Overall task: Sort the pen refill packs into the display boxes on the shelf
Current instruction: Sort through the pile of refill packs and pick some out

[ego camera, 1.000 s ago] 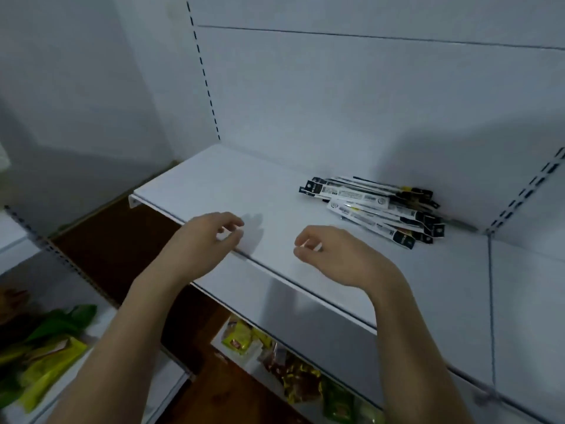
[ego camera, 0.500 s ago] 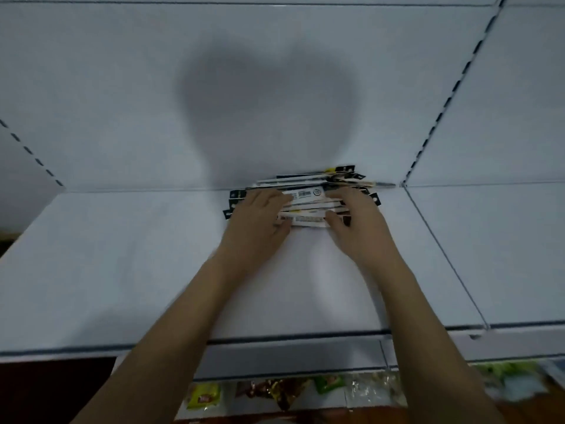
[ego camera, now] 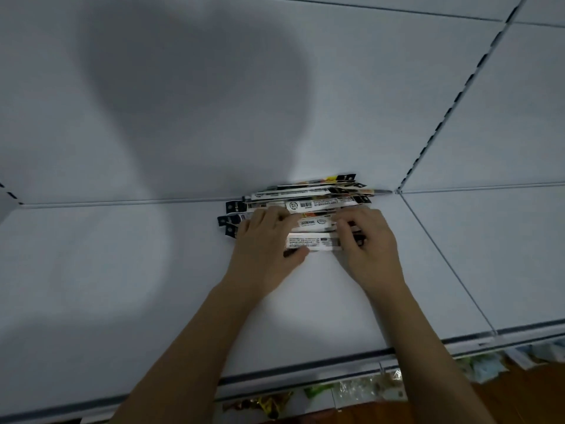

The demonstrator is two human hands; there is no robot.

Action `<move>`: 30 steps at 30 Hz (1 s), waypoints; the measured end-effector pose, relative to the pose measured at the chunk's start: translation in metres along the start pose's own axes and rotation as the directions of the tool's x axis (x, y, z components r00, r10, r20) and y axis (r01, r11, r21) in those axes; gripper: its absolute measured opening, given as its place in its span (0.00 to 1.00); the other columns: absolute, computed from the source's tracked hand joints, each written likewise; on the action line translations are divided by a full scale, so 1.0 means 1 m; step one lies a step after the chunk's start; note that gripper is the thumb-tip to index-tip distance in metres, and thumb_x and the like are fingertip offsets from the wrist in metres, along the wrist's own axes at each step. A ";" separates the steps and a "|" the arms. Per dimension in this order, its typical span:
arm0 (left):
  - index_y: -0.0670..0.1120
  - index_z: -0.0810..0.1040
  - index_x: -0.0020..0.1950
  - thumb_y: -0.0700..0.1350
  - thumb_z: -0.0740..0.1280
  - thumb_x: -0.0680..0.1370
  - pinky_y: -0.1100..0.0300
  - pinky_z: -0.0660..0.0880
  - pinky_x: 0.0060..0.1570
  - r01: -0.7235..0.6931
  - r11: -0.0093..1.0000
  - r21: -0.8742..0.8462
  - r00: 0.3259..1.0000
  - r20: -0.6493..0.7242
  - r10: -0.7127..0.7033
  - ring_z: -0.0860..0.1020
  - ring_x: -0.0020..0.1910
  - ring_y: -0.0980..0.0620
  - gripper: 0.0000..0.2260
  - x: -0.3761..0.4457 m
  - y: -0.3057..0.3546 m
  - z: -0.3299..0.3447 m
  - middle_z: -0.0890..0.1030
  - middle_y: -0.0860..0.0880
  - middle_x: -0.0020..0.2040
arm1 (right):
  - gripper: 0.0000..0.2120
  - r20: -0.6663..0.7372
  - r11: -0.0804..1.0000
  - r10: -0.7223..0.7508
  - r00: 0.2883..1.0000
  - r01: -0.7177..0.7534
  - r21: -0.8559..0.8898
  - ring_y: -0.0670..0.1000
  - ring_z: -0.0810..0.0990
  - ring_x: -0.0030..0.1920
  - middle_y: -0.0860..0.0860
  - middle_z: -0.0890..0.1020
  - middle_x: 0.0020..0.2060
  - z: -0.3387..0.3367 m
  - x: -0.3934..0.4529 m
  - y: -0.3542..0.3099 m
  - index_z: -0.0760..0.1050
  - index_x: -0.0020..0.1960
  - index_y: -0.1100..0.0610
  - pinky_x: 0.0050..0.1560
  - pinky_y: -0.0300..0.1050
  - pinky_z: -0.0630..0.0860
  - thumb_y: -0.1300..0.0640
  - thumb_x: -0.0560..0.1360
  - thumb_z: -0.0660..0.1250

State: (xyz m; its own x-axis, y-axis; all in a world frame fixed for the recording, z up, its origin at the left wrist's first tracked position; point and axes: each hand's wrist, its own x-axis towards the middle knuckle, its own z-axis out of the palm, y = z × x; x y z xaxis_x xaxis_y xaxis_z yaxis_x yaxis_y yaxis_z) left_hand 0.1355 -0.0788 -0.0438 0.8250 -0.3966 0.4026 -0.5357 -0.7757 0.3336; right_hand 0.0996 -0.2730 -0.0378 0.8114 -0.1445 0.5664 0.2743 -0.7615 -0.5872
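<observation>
1. Across the whole view runs a white shelf point(ego camera: 122, 286), smooth and matte, with a straight seam on the right where a second panel joins it; its front lip is a thin dark-edged strip.
2. Behind it rises a white back wall point(ego camera: 367, 87) of flat panels, crossed by a slotted upright point(ego camera: 452, 108) whose dark slots run diagonally down to the shelf's rear corner. A large soft shadow falls over the wall and the left part of the shelf.
3. Two bare forearms reach in from the bottom edge, cut off by the frame below the elbows.
4. Against the back wall, just left of the upright's foot, lies the pile of pen refill packs point(ego camera: 305, 198): long, narrow, flat sleeves stacked roughly parallel, mostly white with black ends, barcodes and small print too fine to read. One pack at the back shows a yellow patch.
5. Left hand point(ego camera: 266, 243) lies palm down on the pile's left end, fingers bent over the packs and thumb tucked under the nearest white pack, pinching it.
6. Right hand point(ego camera: 367, 240) covers the right end, fingers curled onto the same front packs; how many packs it grips cannot be told.
7. Below the shelf lip, crinkly snack packets point(ego camera: 263, 405) in foil and green wrappers show on a lower level, blurred and partly cut off.
</observation>
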 end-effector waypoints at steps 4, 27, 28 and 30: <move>0.52 0.78 0.64 0.57 0.69 0.74 0.52 0.64 0.58 -0.045 0.999 -0.028 0.996 0.077 0.047 0.73 0.60 0.49 0.20 0.001 0.003 0.000 0.77 0.53 0.59 | 0.12 -0.128 0.985 0.173 0.977 -0.169 0.040 0.48 0.74 0.58 0.46 0.79 0.57 -0.005 0.013 0.001 0.78 0.59 0.54 0.59 0.47 0.72 0.59 0.79 0.60; 0.53 0.80 0.55 0.47 0.65 0.70 0.51 0.70 0.52 -0.122 0.992 -0.019 0.992 -0.031 0.122 0.72 0.58 0.50 0.14 -0.012 0.011 -0.003 0.78 0.53 0.56 | 0.15 0.232 0.965 0.263 0.936 -0.250 -0.085 0.53 0.77 0.57 0.52 0.81 0.56 -0.009 0.043 0.011 0.76 0.62 0.55 0.56 0.45 0.69 0.54 0.83 0.54; 0.53 0.80 0.53 0.48 0.64 0.71 0.52 0.70 0.52 -0.136 0.990 -0.031 0.990 -0.037 0.135 0.72 0.57 0.50 0.13 -0.011 0.010 -0.005 0.78 0.53 0.54 | 0.14 0.304 0.958 0.282 0.910 -0.254 -0.131 0.55 0.78 0.56 0.54 0.81 0.55 -0.006 0.040 0.011 0.75 0.61 0.56 0.56 0.47 0.70 0.54 0.83 0.53; 0.51 0.81 0.50 0.48 0.60 0.71 0.53 0.70 0.51 -0.172 0.983 -0.059 0.985 -0.036 0.170 0.72 0.57 0.51 0.13 -0.009 0.009 -0.006 0.79 0.52 0.52 | 0.15 0.411 0.970 0.243 0.878 -0.225 -0.093 0.55 0.77 0.59 0.53 0.80 0.58 -0.003 0.035 0.010 0.73 0.64 0.56 0.61 0.50 0.70 0.53 0.84 0.53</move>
State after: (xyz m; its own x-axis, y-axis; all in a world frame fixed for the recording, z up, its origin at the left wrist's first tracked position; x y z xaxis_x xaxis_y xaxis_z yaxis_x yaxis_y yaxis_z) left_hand 0.1216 -0.0792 -0.0391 0.7151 -0.5043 0.4841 -0.6790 -0.6657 0.3094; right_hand 0.1294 -0.2876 -0.0228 0.9918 -0.0522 0.1169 0.0356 -0.7652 -0.6429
